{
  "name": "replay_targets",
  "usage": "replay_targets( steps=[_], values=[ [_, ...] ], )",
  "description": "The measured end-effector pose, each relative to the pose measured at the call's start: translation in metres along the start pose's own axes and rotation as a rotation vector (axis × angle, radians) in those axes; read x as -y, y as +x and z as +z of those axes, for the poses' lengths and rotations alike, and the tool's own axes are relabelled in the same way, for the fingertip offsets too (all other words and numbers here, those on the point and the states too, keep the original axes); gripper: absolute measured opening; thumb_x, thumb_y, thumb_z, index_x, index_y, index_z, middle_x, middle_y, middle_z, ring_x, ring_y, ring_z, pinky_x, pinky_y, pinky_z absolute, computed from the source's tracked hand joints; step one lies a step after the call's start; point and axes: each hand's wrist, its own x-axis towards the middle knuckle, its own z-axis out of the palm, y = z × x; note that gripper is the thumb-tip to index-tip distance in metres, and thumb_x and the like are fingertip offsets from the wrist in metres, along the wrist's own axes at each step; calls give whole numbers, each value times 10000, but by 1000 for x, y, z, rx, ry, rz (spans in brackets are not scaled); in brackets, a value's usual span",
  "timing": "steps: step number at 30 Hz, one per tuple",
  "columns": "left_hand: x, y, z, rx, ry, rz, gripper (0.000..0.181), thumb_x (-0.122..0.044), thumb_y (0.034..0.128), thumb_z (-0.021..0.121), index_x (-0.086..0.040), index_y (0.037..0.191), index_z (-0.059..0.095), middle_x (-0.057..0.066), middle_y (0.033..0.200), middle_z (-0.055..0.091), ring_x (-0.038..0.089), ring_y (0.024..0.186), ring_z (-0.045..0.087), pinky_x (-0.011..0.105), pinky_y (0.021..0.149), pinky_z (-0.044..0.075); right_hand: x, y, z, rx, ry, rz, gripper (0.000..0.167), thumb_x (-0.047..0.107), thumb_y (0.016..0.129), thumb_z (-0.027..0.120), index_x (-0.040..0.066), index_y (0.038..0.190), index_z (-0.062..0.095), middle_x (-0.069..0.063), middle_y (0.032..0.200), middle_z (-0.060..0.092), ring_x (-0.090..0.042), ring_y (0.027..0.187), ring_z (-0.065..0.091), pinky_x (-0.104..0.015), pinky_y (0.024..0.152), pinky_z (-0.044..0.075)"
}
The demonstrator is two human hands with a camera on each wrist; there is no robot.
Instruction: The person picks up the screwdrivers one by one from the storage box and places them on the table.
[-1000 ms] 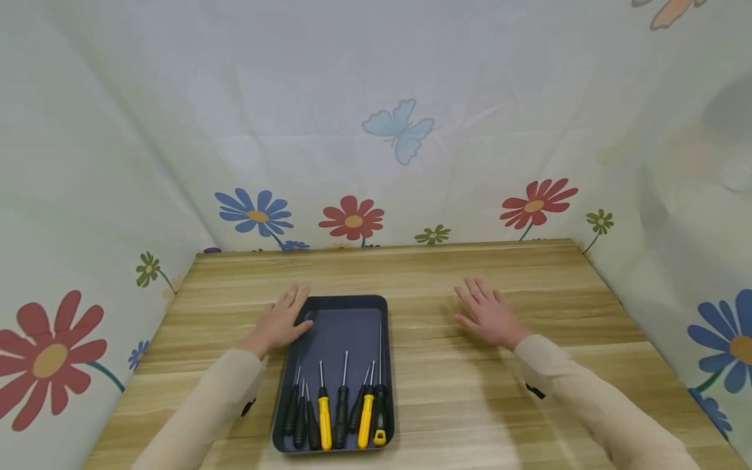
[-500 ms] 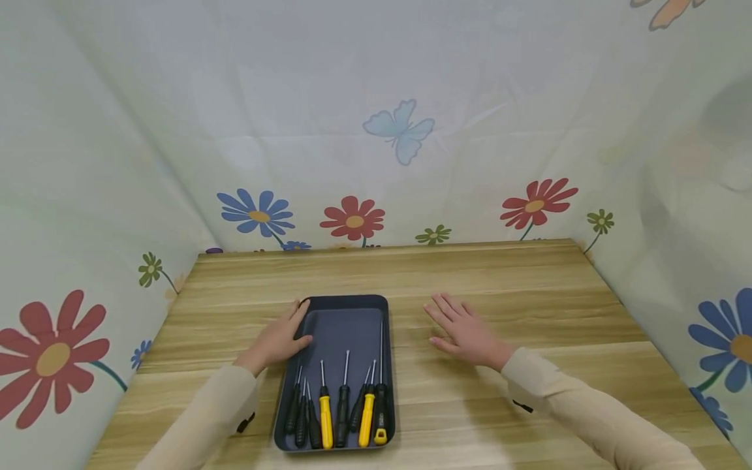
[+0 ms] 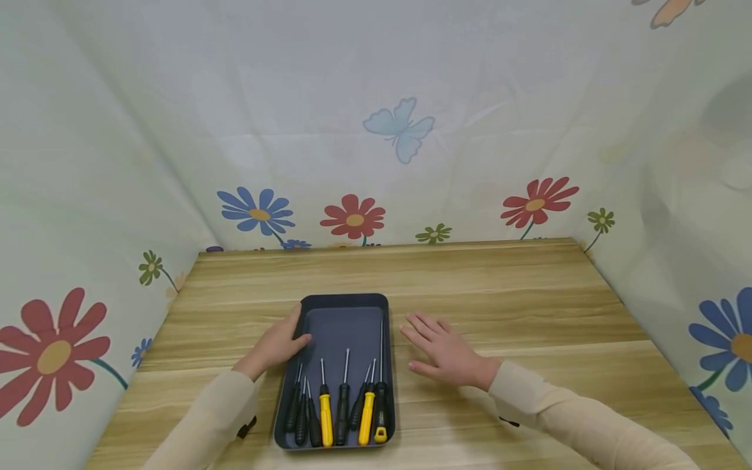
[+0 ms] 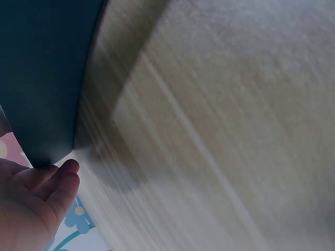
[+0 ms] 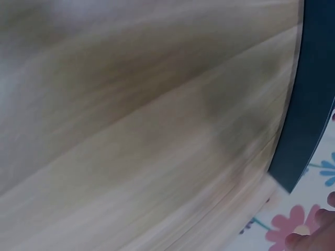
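A dark blue-grey rectangular tray [image 3: 343,326] lies on the wood-grain table. Several screwdrivers rest at its near end, among them a yellow-handled screwdriver [image 3: 326,418], another yellow-handled screwdriver [image 3: 366,418] and a black-handled screwdriver [image 3: 343,411]. My left hand [image 3: 276,343] grips the tray's left rim, thumb over the edge and fingers outside. The left wrist view shows those fingers [image 4: 62,191] bent by the tray's outer wall [image 4: 49,68]. To the tray's right, my right hand [image 3: 443,352] hovers apart from it, fingers straight and holding nothing; its fingertips [image 5: 309,240] barely show in the right wrist view.
The table [image 3: 499,281] extends around the tray on all sides. Behind it hangs a white curtain [image 3: 294,98] printed with flowers and a butterfly, which also closes off the left and right sides.
My right hand has moved left and nearer, towards the tray. My left fingers have slid down from above the rim to its outer side. The tray and screwdrivers stay in place.
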Motion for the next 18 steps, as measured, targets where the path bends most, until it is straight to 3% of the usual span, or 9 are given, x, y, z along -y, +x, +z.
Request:
replay_targets(
  steps=[9,18],
  values=[
    [4,0,2,-79,-66,12,661,-209,876,524,74,1369,187,274,1336,351,402,1141,447,498,931,363,19,2,2,82,2,-45,647,503,893,383,141,1406,229,-90,1472,166,-273,1341,181,-540,999,265],
    [7,3,2,-131,-195,-69,542,-143,864,529,34,1335,326,283,1206,491,359,936,595,416,772,486,35,2,2,105,76,-78,648,528,891,359,157,1407,230,-95,1472,163,-290,1335,193,-577,974,267]
  ],
)
